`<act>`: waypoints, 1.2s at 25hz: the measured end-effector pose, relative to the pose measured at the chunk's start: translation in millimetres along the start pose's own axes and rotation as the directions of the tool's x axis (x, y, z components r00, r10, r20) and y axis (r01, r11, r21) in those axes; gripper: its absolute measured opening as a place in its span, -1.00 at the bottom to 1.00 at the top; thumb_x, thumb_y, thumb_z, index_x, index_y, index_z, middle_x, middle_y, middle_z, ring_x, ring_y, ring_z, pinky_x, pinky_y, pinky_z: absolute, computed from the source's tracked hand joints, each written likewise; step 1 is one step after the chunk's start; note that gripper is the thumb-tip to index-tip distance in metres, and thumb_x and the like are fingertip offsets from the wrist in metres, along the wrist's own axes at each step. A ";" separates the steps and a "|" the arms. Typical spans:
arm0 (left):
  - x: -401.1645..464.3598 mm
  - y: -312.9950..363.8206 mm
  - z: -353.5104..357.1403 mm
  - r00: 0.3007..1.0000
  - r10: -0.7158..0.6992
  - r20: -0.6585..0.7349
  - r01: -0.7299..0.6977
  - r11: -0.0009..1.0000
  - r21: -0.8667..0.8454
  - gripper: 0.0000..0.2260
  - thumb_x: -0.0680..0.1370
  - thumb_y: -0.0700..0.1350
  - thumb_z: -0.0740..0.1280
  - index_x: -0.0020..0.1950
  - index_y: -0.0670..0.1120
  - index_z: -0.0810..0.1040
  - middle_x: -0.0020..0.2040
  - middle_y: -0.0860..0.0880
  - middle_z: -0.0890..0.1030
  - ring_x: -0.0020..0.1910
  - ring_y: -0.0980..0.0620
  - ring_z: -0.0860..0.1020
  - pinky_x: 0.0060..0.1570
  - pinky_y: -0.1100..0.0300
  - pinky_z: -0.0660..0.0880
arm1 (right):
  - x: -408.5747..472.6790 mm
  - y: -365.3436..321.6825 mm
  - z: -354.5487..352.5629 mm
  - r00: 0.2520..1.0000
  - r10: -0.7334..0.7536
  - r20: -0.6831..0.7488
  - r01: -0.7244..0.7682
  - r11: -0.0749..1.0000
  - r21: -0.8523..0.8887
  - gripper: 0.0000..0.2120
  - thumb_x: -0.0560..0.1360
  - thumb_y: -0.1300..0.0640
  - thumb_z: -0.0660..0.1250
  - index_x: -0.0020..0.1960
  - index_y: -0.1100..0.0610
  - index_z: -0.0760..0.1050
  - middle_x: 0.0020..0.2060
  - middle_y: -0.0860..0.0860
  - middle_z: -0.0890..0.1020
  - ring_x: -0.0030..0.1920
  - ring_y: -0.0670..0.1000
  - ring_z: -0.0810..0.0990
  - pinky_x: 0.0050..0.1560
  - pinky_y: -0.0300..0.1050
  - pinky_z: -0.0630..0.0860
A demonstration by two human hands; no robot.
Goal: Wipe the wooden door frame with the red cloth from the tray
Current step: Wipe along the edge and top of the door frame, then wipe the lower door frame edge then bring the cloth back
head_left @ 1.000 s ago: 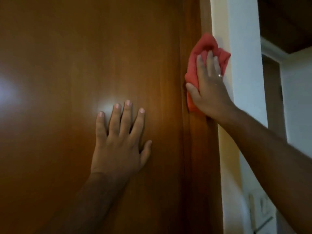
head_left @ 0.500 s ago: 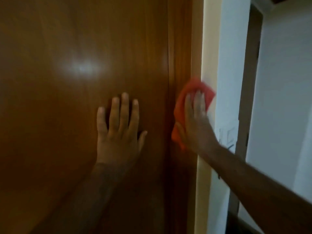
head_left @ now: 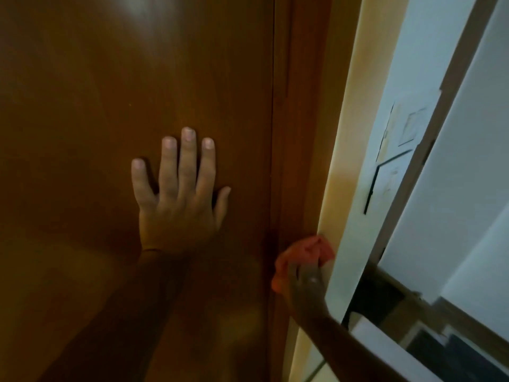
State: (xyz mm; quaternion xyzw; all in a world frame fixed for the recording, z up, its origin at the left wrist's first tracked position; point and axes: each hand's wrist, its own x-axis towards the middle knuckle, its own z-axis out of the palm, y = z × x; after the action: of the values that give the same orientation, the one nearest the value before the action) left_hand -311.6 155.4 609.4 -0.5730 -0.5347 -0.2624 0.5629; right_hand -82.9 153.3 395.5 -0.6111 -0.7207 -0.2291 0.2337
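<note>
The wooden door frame (head_left: pixel 303 133) runs as a brown vertical strip to the right of the closed brown door (head_left: pixel 110 106). My right hand (head_left: pixel 305 285) presses the bunched red cloth (head_left: pixel 305 250) flat against the frame, low in the view; the hand is blurred and covers the cloth's lower part. My left hand (head_left: pixel 179 199) lies flat on the door with its fingers spread, holding nothing.
A cream and white wall edge (head_left: pixel 347 161) borders the frame on the right, with a switch plate (head_left: pixel 396 144) on the wall beyond. Dark furniture and a pale surface (head_left: pixel 391 312) show at the lower right.
My right hand has slid the red cloth down the frame, from high up to low in view. The camera has tilted downward. My left hand stays flat on the door.
</note>
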 end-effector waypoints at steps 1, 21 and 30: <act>-0.3 0.2 0.5 1.000 -0.008 -0.007 0.008 1.000 -0.005 -0.31 0.63 0.24 0.09 0.64 -0.15 0.11 0.59 -0.23 0.06 0.56 -0.24 0.08 0.46 -0.30 -0.09 | -25.3 -2.6 17.0 0.997 0.003 0.077 -0.007 0.999 0.054 -0.37 0.30 0.16 0.59 0.26 0.32 0.42 0.20 0.35 0.43 0.10 0.32 0.58 -0.05 0.11 0.63; -97.4 66.2 -44.8 0.830 0.418 0.370 0.037 0.621 -0.783 -0.24 0.54 0.25 0.22 0.64 -0.03 0.07 0.60 -0.15 0.25 0.55 -0.18 0.26 0.51 -0.12 0.00 | -13.9 12.9 -117.2 0.883 0.104 0.458 -0.091 0.995 -0.052 -0.95 0.46 0.09 0.39 -0.10 0.03 0.54 -0.30 -0.06 0.53 -0.27 0.08 0.65 -0.35 -0.11 0.44; -211.1 241.5 -87.5 -0.024 0.844 0.536 0.984 0.114 -0.137 -0.82 0.47 -0.12 0.54 0.03 -0.07 0.66 -0.09 -0.09 0.74 -0.03 -0.19 0.71 -0.02 -0.06 0.67 | -178.8 189.7 -133.8 0.207 0.301 0.931 -0.637 0.764 -0.106 -0.65 0.38 -0.26 0.44 0.03 -0.07 0.55 -0.07 -0.14 0.50 0.04 -0.04 0.51 0.02 -0.10 0.41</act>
State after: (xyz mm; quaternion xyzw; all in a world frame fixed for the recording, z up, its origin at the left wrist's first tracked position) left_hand -127.2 57.1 350.8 -0.6222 -0.4392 -0.0901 -0.6417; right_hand 137.9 -39.3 398.8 -0.7775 -0.5243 0.3430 -0.0540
